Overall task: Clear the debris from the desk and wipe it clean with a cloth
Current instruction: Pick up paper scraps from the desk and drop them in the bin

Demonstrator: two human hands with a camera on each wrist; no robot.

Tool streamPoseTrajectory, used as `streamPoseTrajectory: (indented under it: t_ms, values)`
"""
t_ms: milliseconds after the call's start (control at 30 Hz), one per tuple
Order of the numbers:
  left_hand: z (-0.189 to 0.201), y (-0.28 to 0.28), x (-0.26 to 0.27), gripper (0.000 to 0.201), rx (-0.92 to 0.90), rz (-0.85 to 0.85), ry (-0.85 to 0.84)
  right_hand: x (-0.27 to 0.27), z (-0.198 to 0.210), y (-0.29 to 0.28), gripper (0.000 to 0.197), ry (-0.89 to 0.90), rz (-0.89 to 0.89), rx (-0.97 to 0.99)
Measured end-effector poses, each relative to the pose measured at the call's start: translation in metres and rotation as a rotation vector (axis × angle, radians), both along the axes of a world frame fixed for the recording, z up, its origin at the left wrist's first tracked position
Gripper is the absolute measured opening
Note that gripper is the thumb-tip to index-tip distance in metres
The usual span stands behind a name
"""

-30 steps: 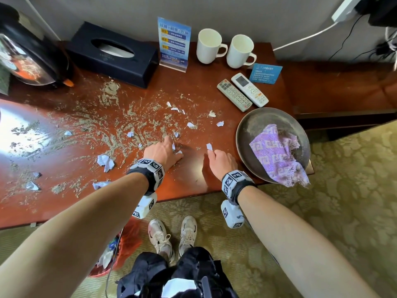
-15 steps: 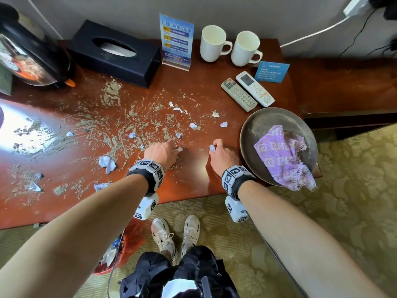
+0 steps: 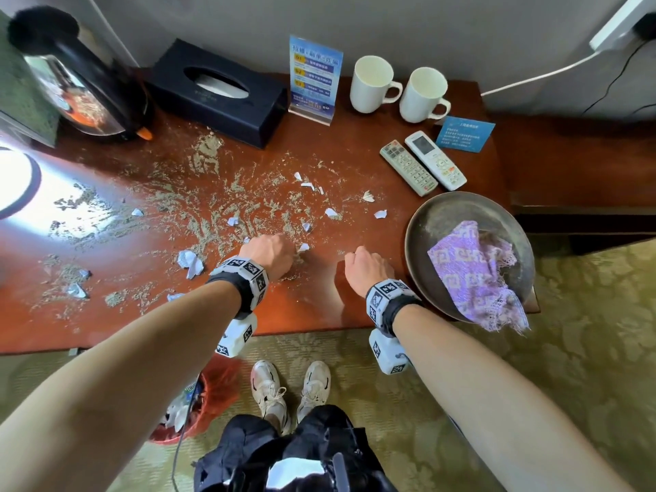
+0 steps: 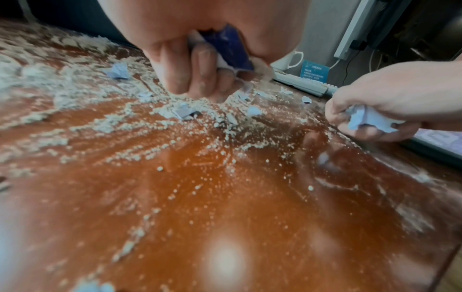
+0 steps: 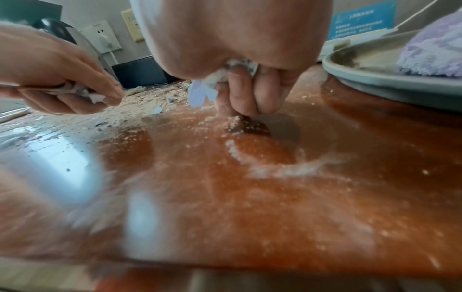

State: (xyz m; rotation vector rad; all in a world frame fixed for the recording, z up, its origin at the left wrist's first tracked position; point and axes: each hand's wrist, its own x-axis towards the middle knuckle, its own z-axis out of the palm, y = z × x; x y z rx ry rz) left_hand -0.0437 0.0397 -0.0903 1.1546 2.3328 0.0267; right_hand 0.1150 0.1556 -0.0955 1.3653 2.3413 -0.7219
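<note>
The red-brown desk (image 3: 319, 300) is strewn with sandy grit (image 3: 213, 207) and several torn paper scraps (image 3: 332, 212). My left hand (image 3: 269, 252) sits curled in the grit at mid-desk and grips a wad of paper scraps (image 4: 225, 51), its fingertips (image 4: 200, 87) down on the surface. To its right, my right hand (image 3: 365, 262) is curled round more paper scraps (image 5: 205, 89), fingertips (image 5: 247, 106) on the desk beside a small grit pile (image 5: 240, 123). A purple patterned cloth (image 3: 472, 275) lies in the grey metal dish (image 3: 443, 214) at the desk's right edge.
At the back stand a kettle (image 3: 78, 87), black tissue box (image 3: 220, 90), blue sign stand (image 3: 314, 78) and two white mugs (image 3: 372, 83). Two remotes (image 3: 422, 165) lie behind the dish. A red bin (image 3: 198, 403) sits on the floor by my shoes.
Both hands have curled tighter and drawn slightly back over the desk. The scrap in front of my right hand is no longer on the desk; it is now in that hand.
</note>
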Motion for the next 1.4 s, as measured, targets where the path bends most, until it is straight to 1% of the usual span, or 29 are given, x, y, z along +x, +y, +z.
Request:
streamPoseTrajectory:
  t_ms: [167, 267, 333, 400, 467, 567, 633, 700, 767, 833, 967, 1033, 1133, 1200, 1233, 1300, 1333, 1367, 1400]
  values:
    - [0.010, -0.017, -0.008, 0.041, 0.071, 0.063, -0.003, -0.022, -0.002, -0.007, 0.052, 0.087, 0.103, -0.049]
    - [0.019, -0.037, -0.013, 0.041, 0.053, 0.122, 0.048, -0.038, 0.013, -0.016, 0.054, 0.119, 0.189, -0.055]
    - [0.023, -0.056, -0.019, 0.043, 0.055, 0.157, 0.035, -0.053, 0.022, -0.028, 0.055, 0.148, 0.227, -0.049]
    - [0.029, -0.079, -0.027, 0.050, 0.083, 0.229, 0.010, -0.069, 0.028, -0.044, 0.055, 0.168, 0.278, -0.056]
    - [0.036, -0.106, -0.036, 0.055, 0.106, 0.320, -0.007, -0.085, 0.036, -0.064, 0.054, 0.167, 0.358, -0.051]
    - [0.044, -0.154, -0.047, 0.054, 0.131, 0.415, -0.014, -0.111, 0.038, -0.105, 0.055, 0.170, 0.458, -0.072]
    - [0.046, -0.193, -0.056, 0.055, 0.177, 0.492, -0.020, -0.129, 0.039, -0.140, 0.054, 0.158, 0.507, -0.112]
    - [0.046, -0.232, -0.063, 0.052, 0.213, 0.535, -0.020, -0.142, 0.042, -0.178, 0.050, 0.117, 0.576, -0.109]
    - [0.046, -0.273, -0.067, 0.048, 0.220, 0.562, -0.008, -0.150, 0.045, -0.218, 0.053, 0.095, 0.610, -0.092]
    - [0.043, -0.313, -0.071, 0.051, 0.221, 0.588, -0.015, -0.155, 0.044, -0.258, 0.054, 0.092, 0.609, -0.091]
    - [0.035, -0.387, -0.071, 0.053, 0.185, 0.673, -0.067, -0.164, 0.037, -0.333, 0.046, -0.010, 0.673, -0.087]
    - [0.030, -0.420, -0.070, 0.054, 0.167, 0.689, -0.097, -0.164, 0.030, -0.361, 0.052, -0.017, 0.694, -0.093]
    - [0.019, -0.462, -0.065, 0.056, 0.172, 0.736, -0.144, -0.160, 0.020, -0.395, 0.060, 0.039, 0.732, -0.061]
    - [0.009, -0.481, -0.057, 0.054, 0.184, 0.784, -0.147, -0.156, 0.007, -0.412, 0.056, 0.059, 0.779, -0.046]
    - [0.002, -0.486, -0.052, 0.050, 0.189, 0.807, -0.145, -0.153, 0.000, -0.418, 0.049, 0.064, 0.807, -0.053]
    - [-0.016, -0.493, -0.039, 0.035, 0.193, 0.849, -0.152, -0.147, -0.011, -0.428, 0.031, 0.063, 0.832, -0.066]
    - [-0.023, -0.494, -0.034, 0.027, 0.179, 0.872, -0.165, -0.144, -0.016, -0.431, 0.025, 0.058, 0.826, -0.069]
    - [-0.032, -0.496, -0.027, 0.024, 0.162, 0.895, -0.190, -0.140, -0.023, -0.433, 0.028, 0.043, 0.813, -0.072]
    - [-0.040, -0.496, -0.022, 0.027, 0.148, 0.909, -0.220, -0.137, -0.030, -0.435, 0.035, 0.033, 0.798, -0.085]
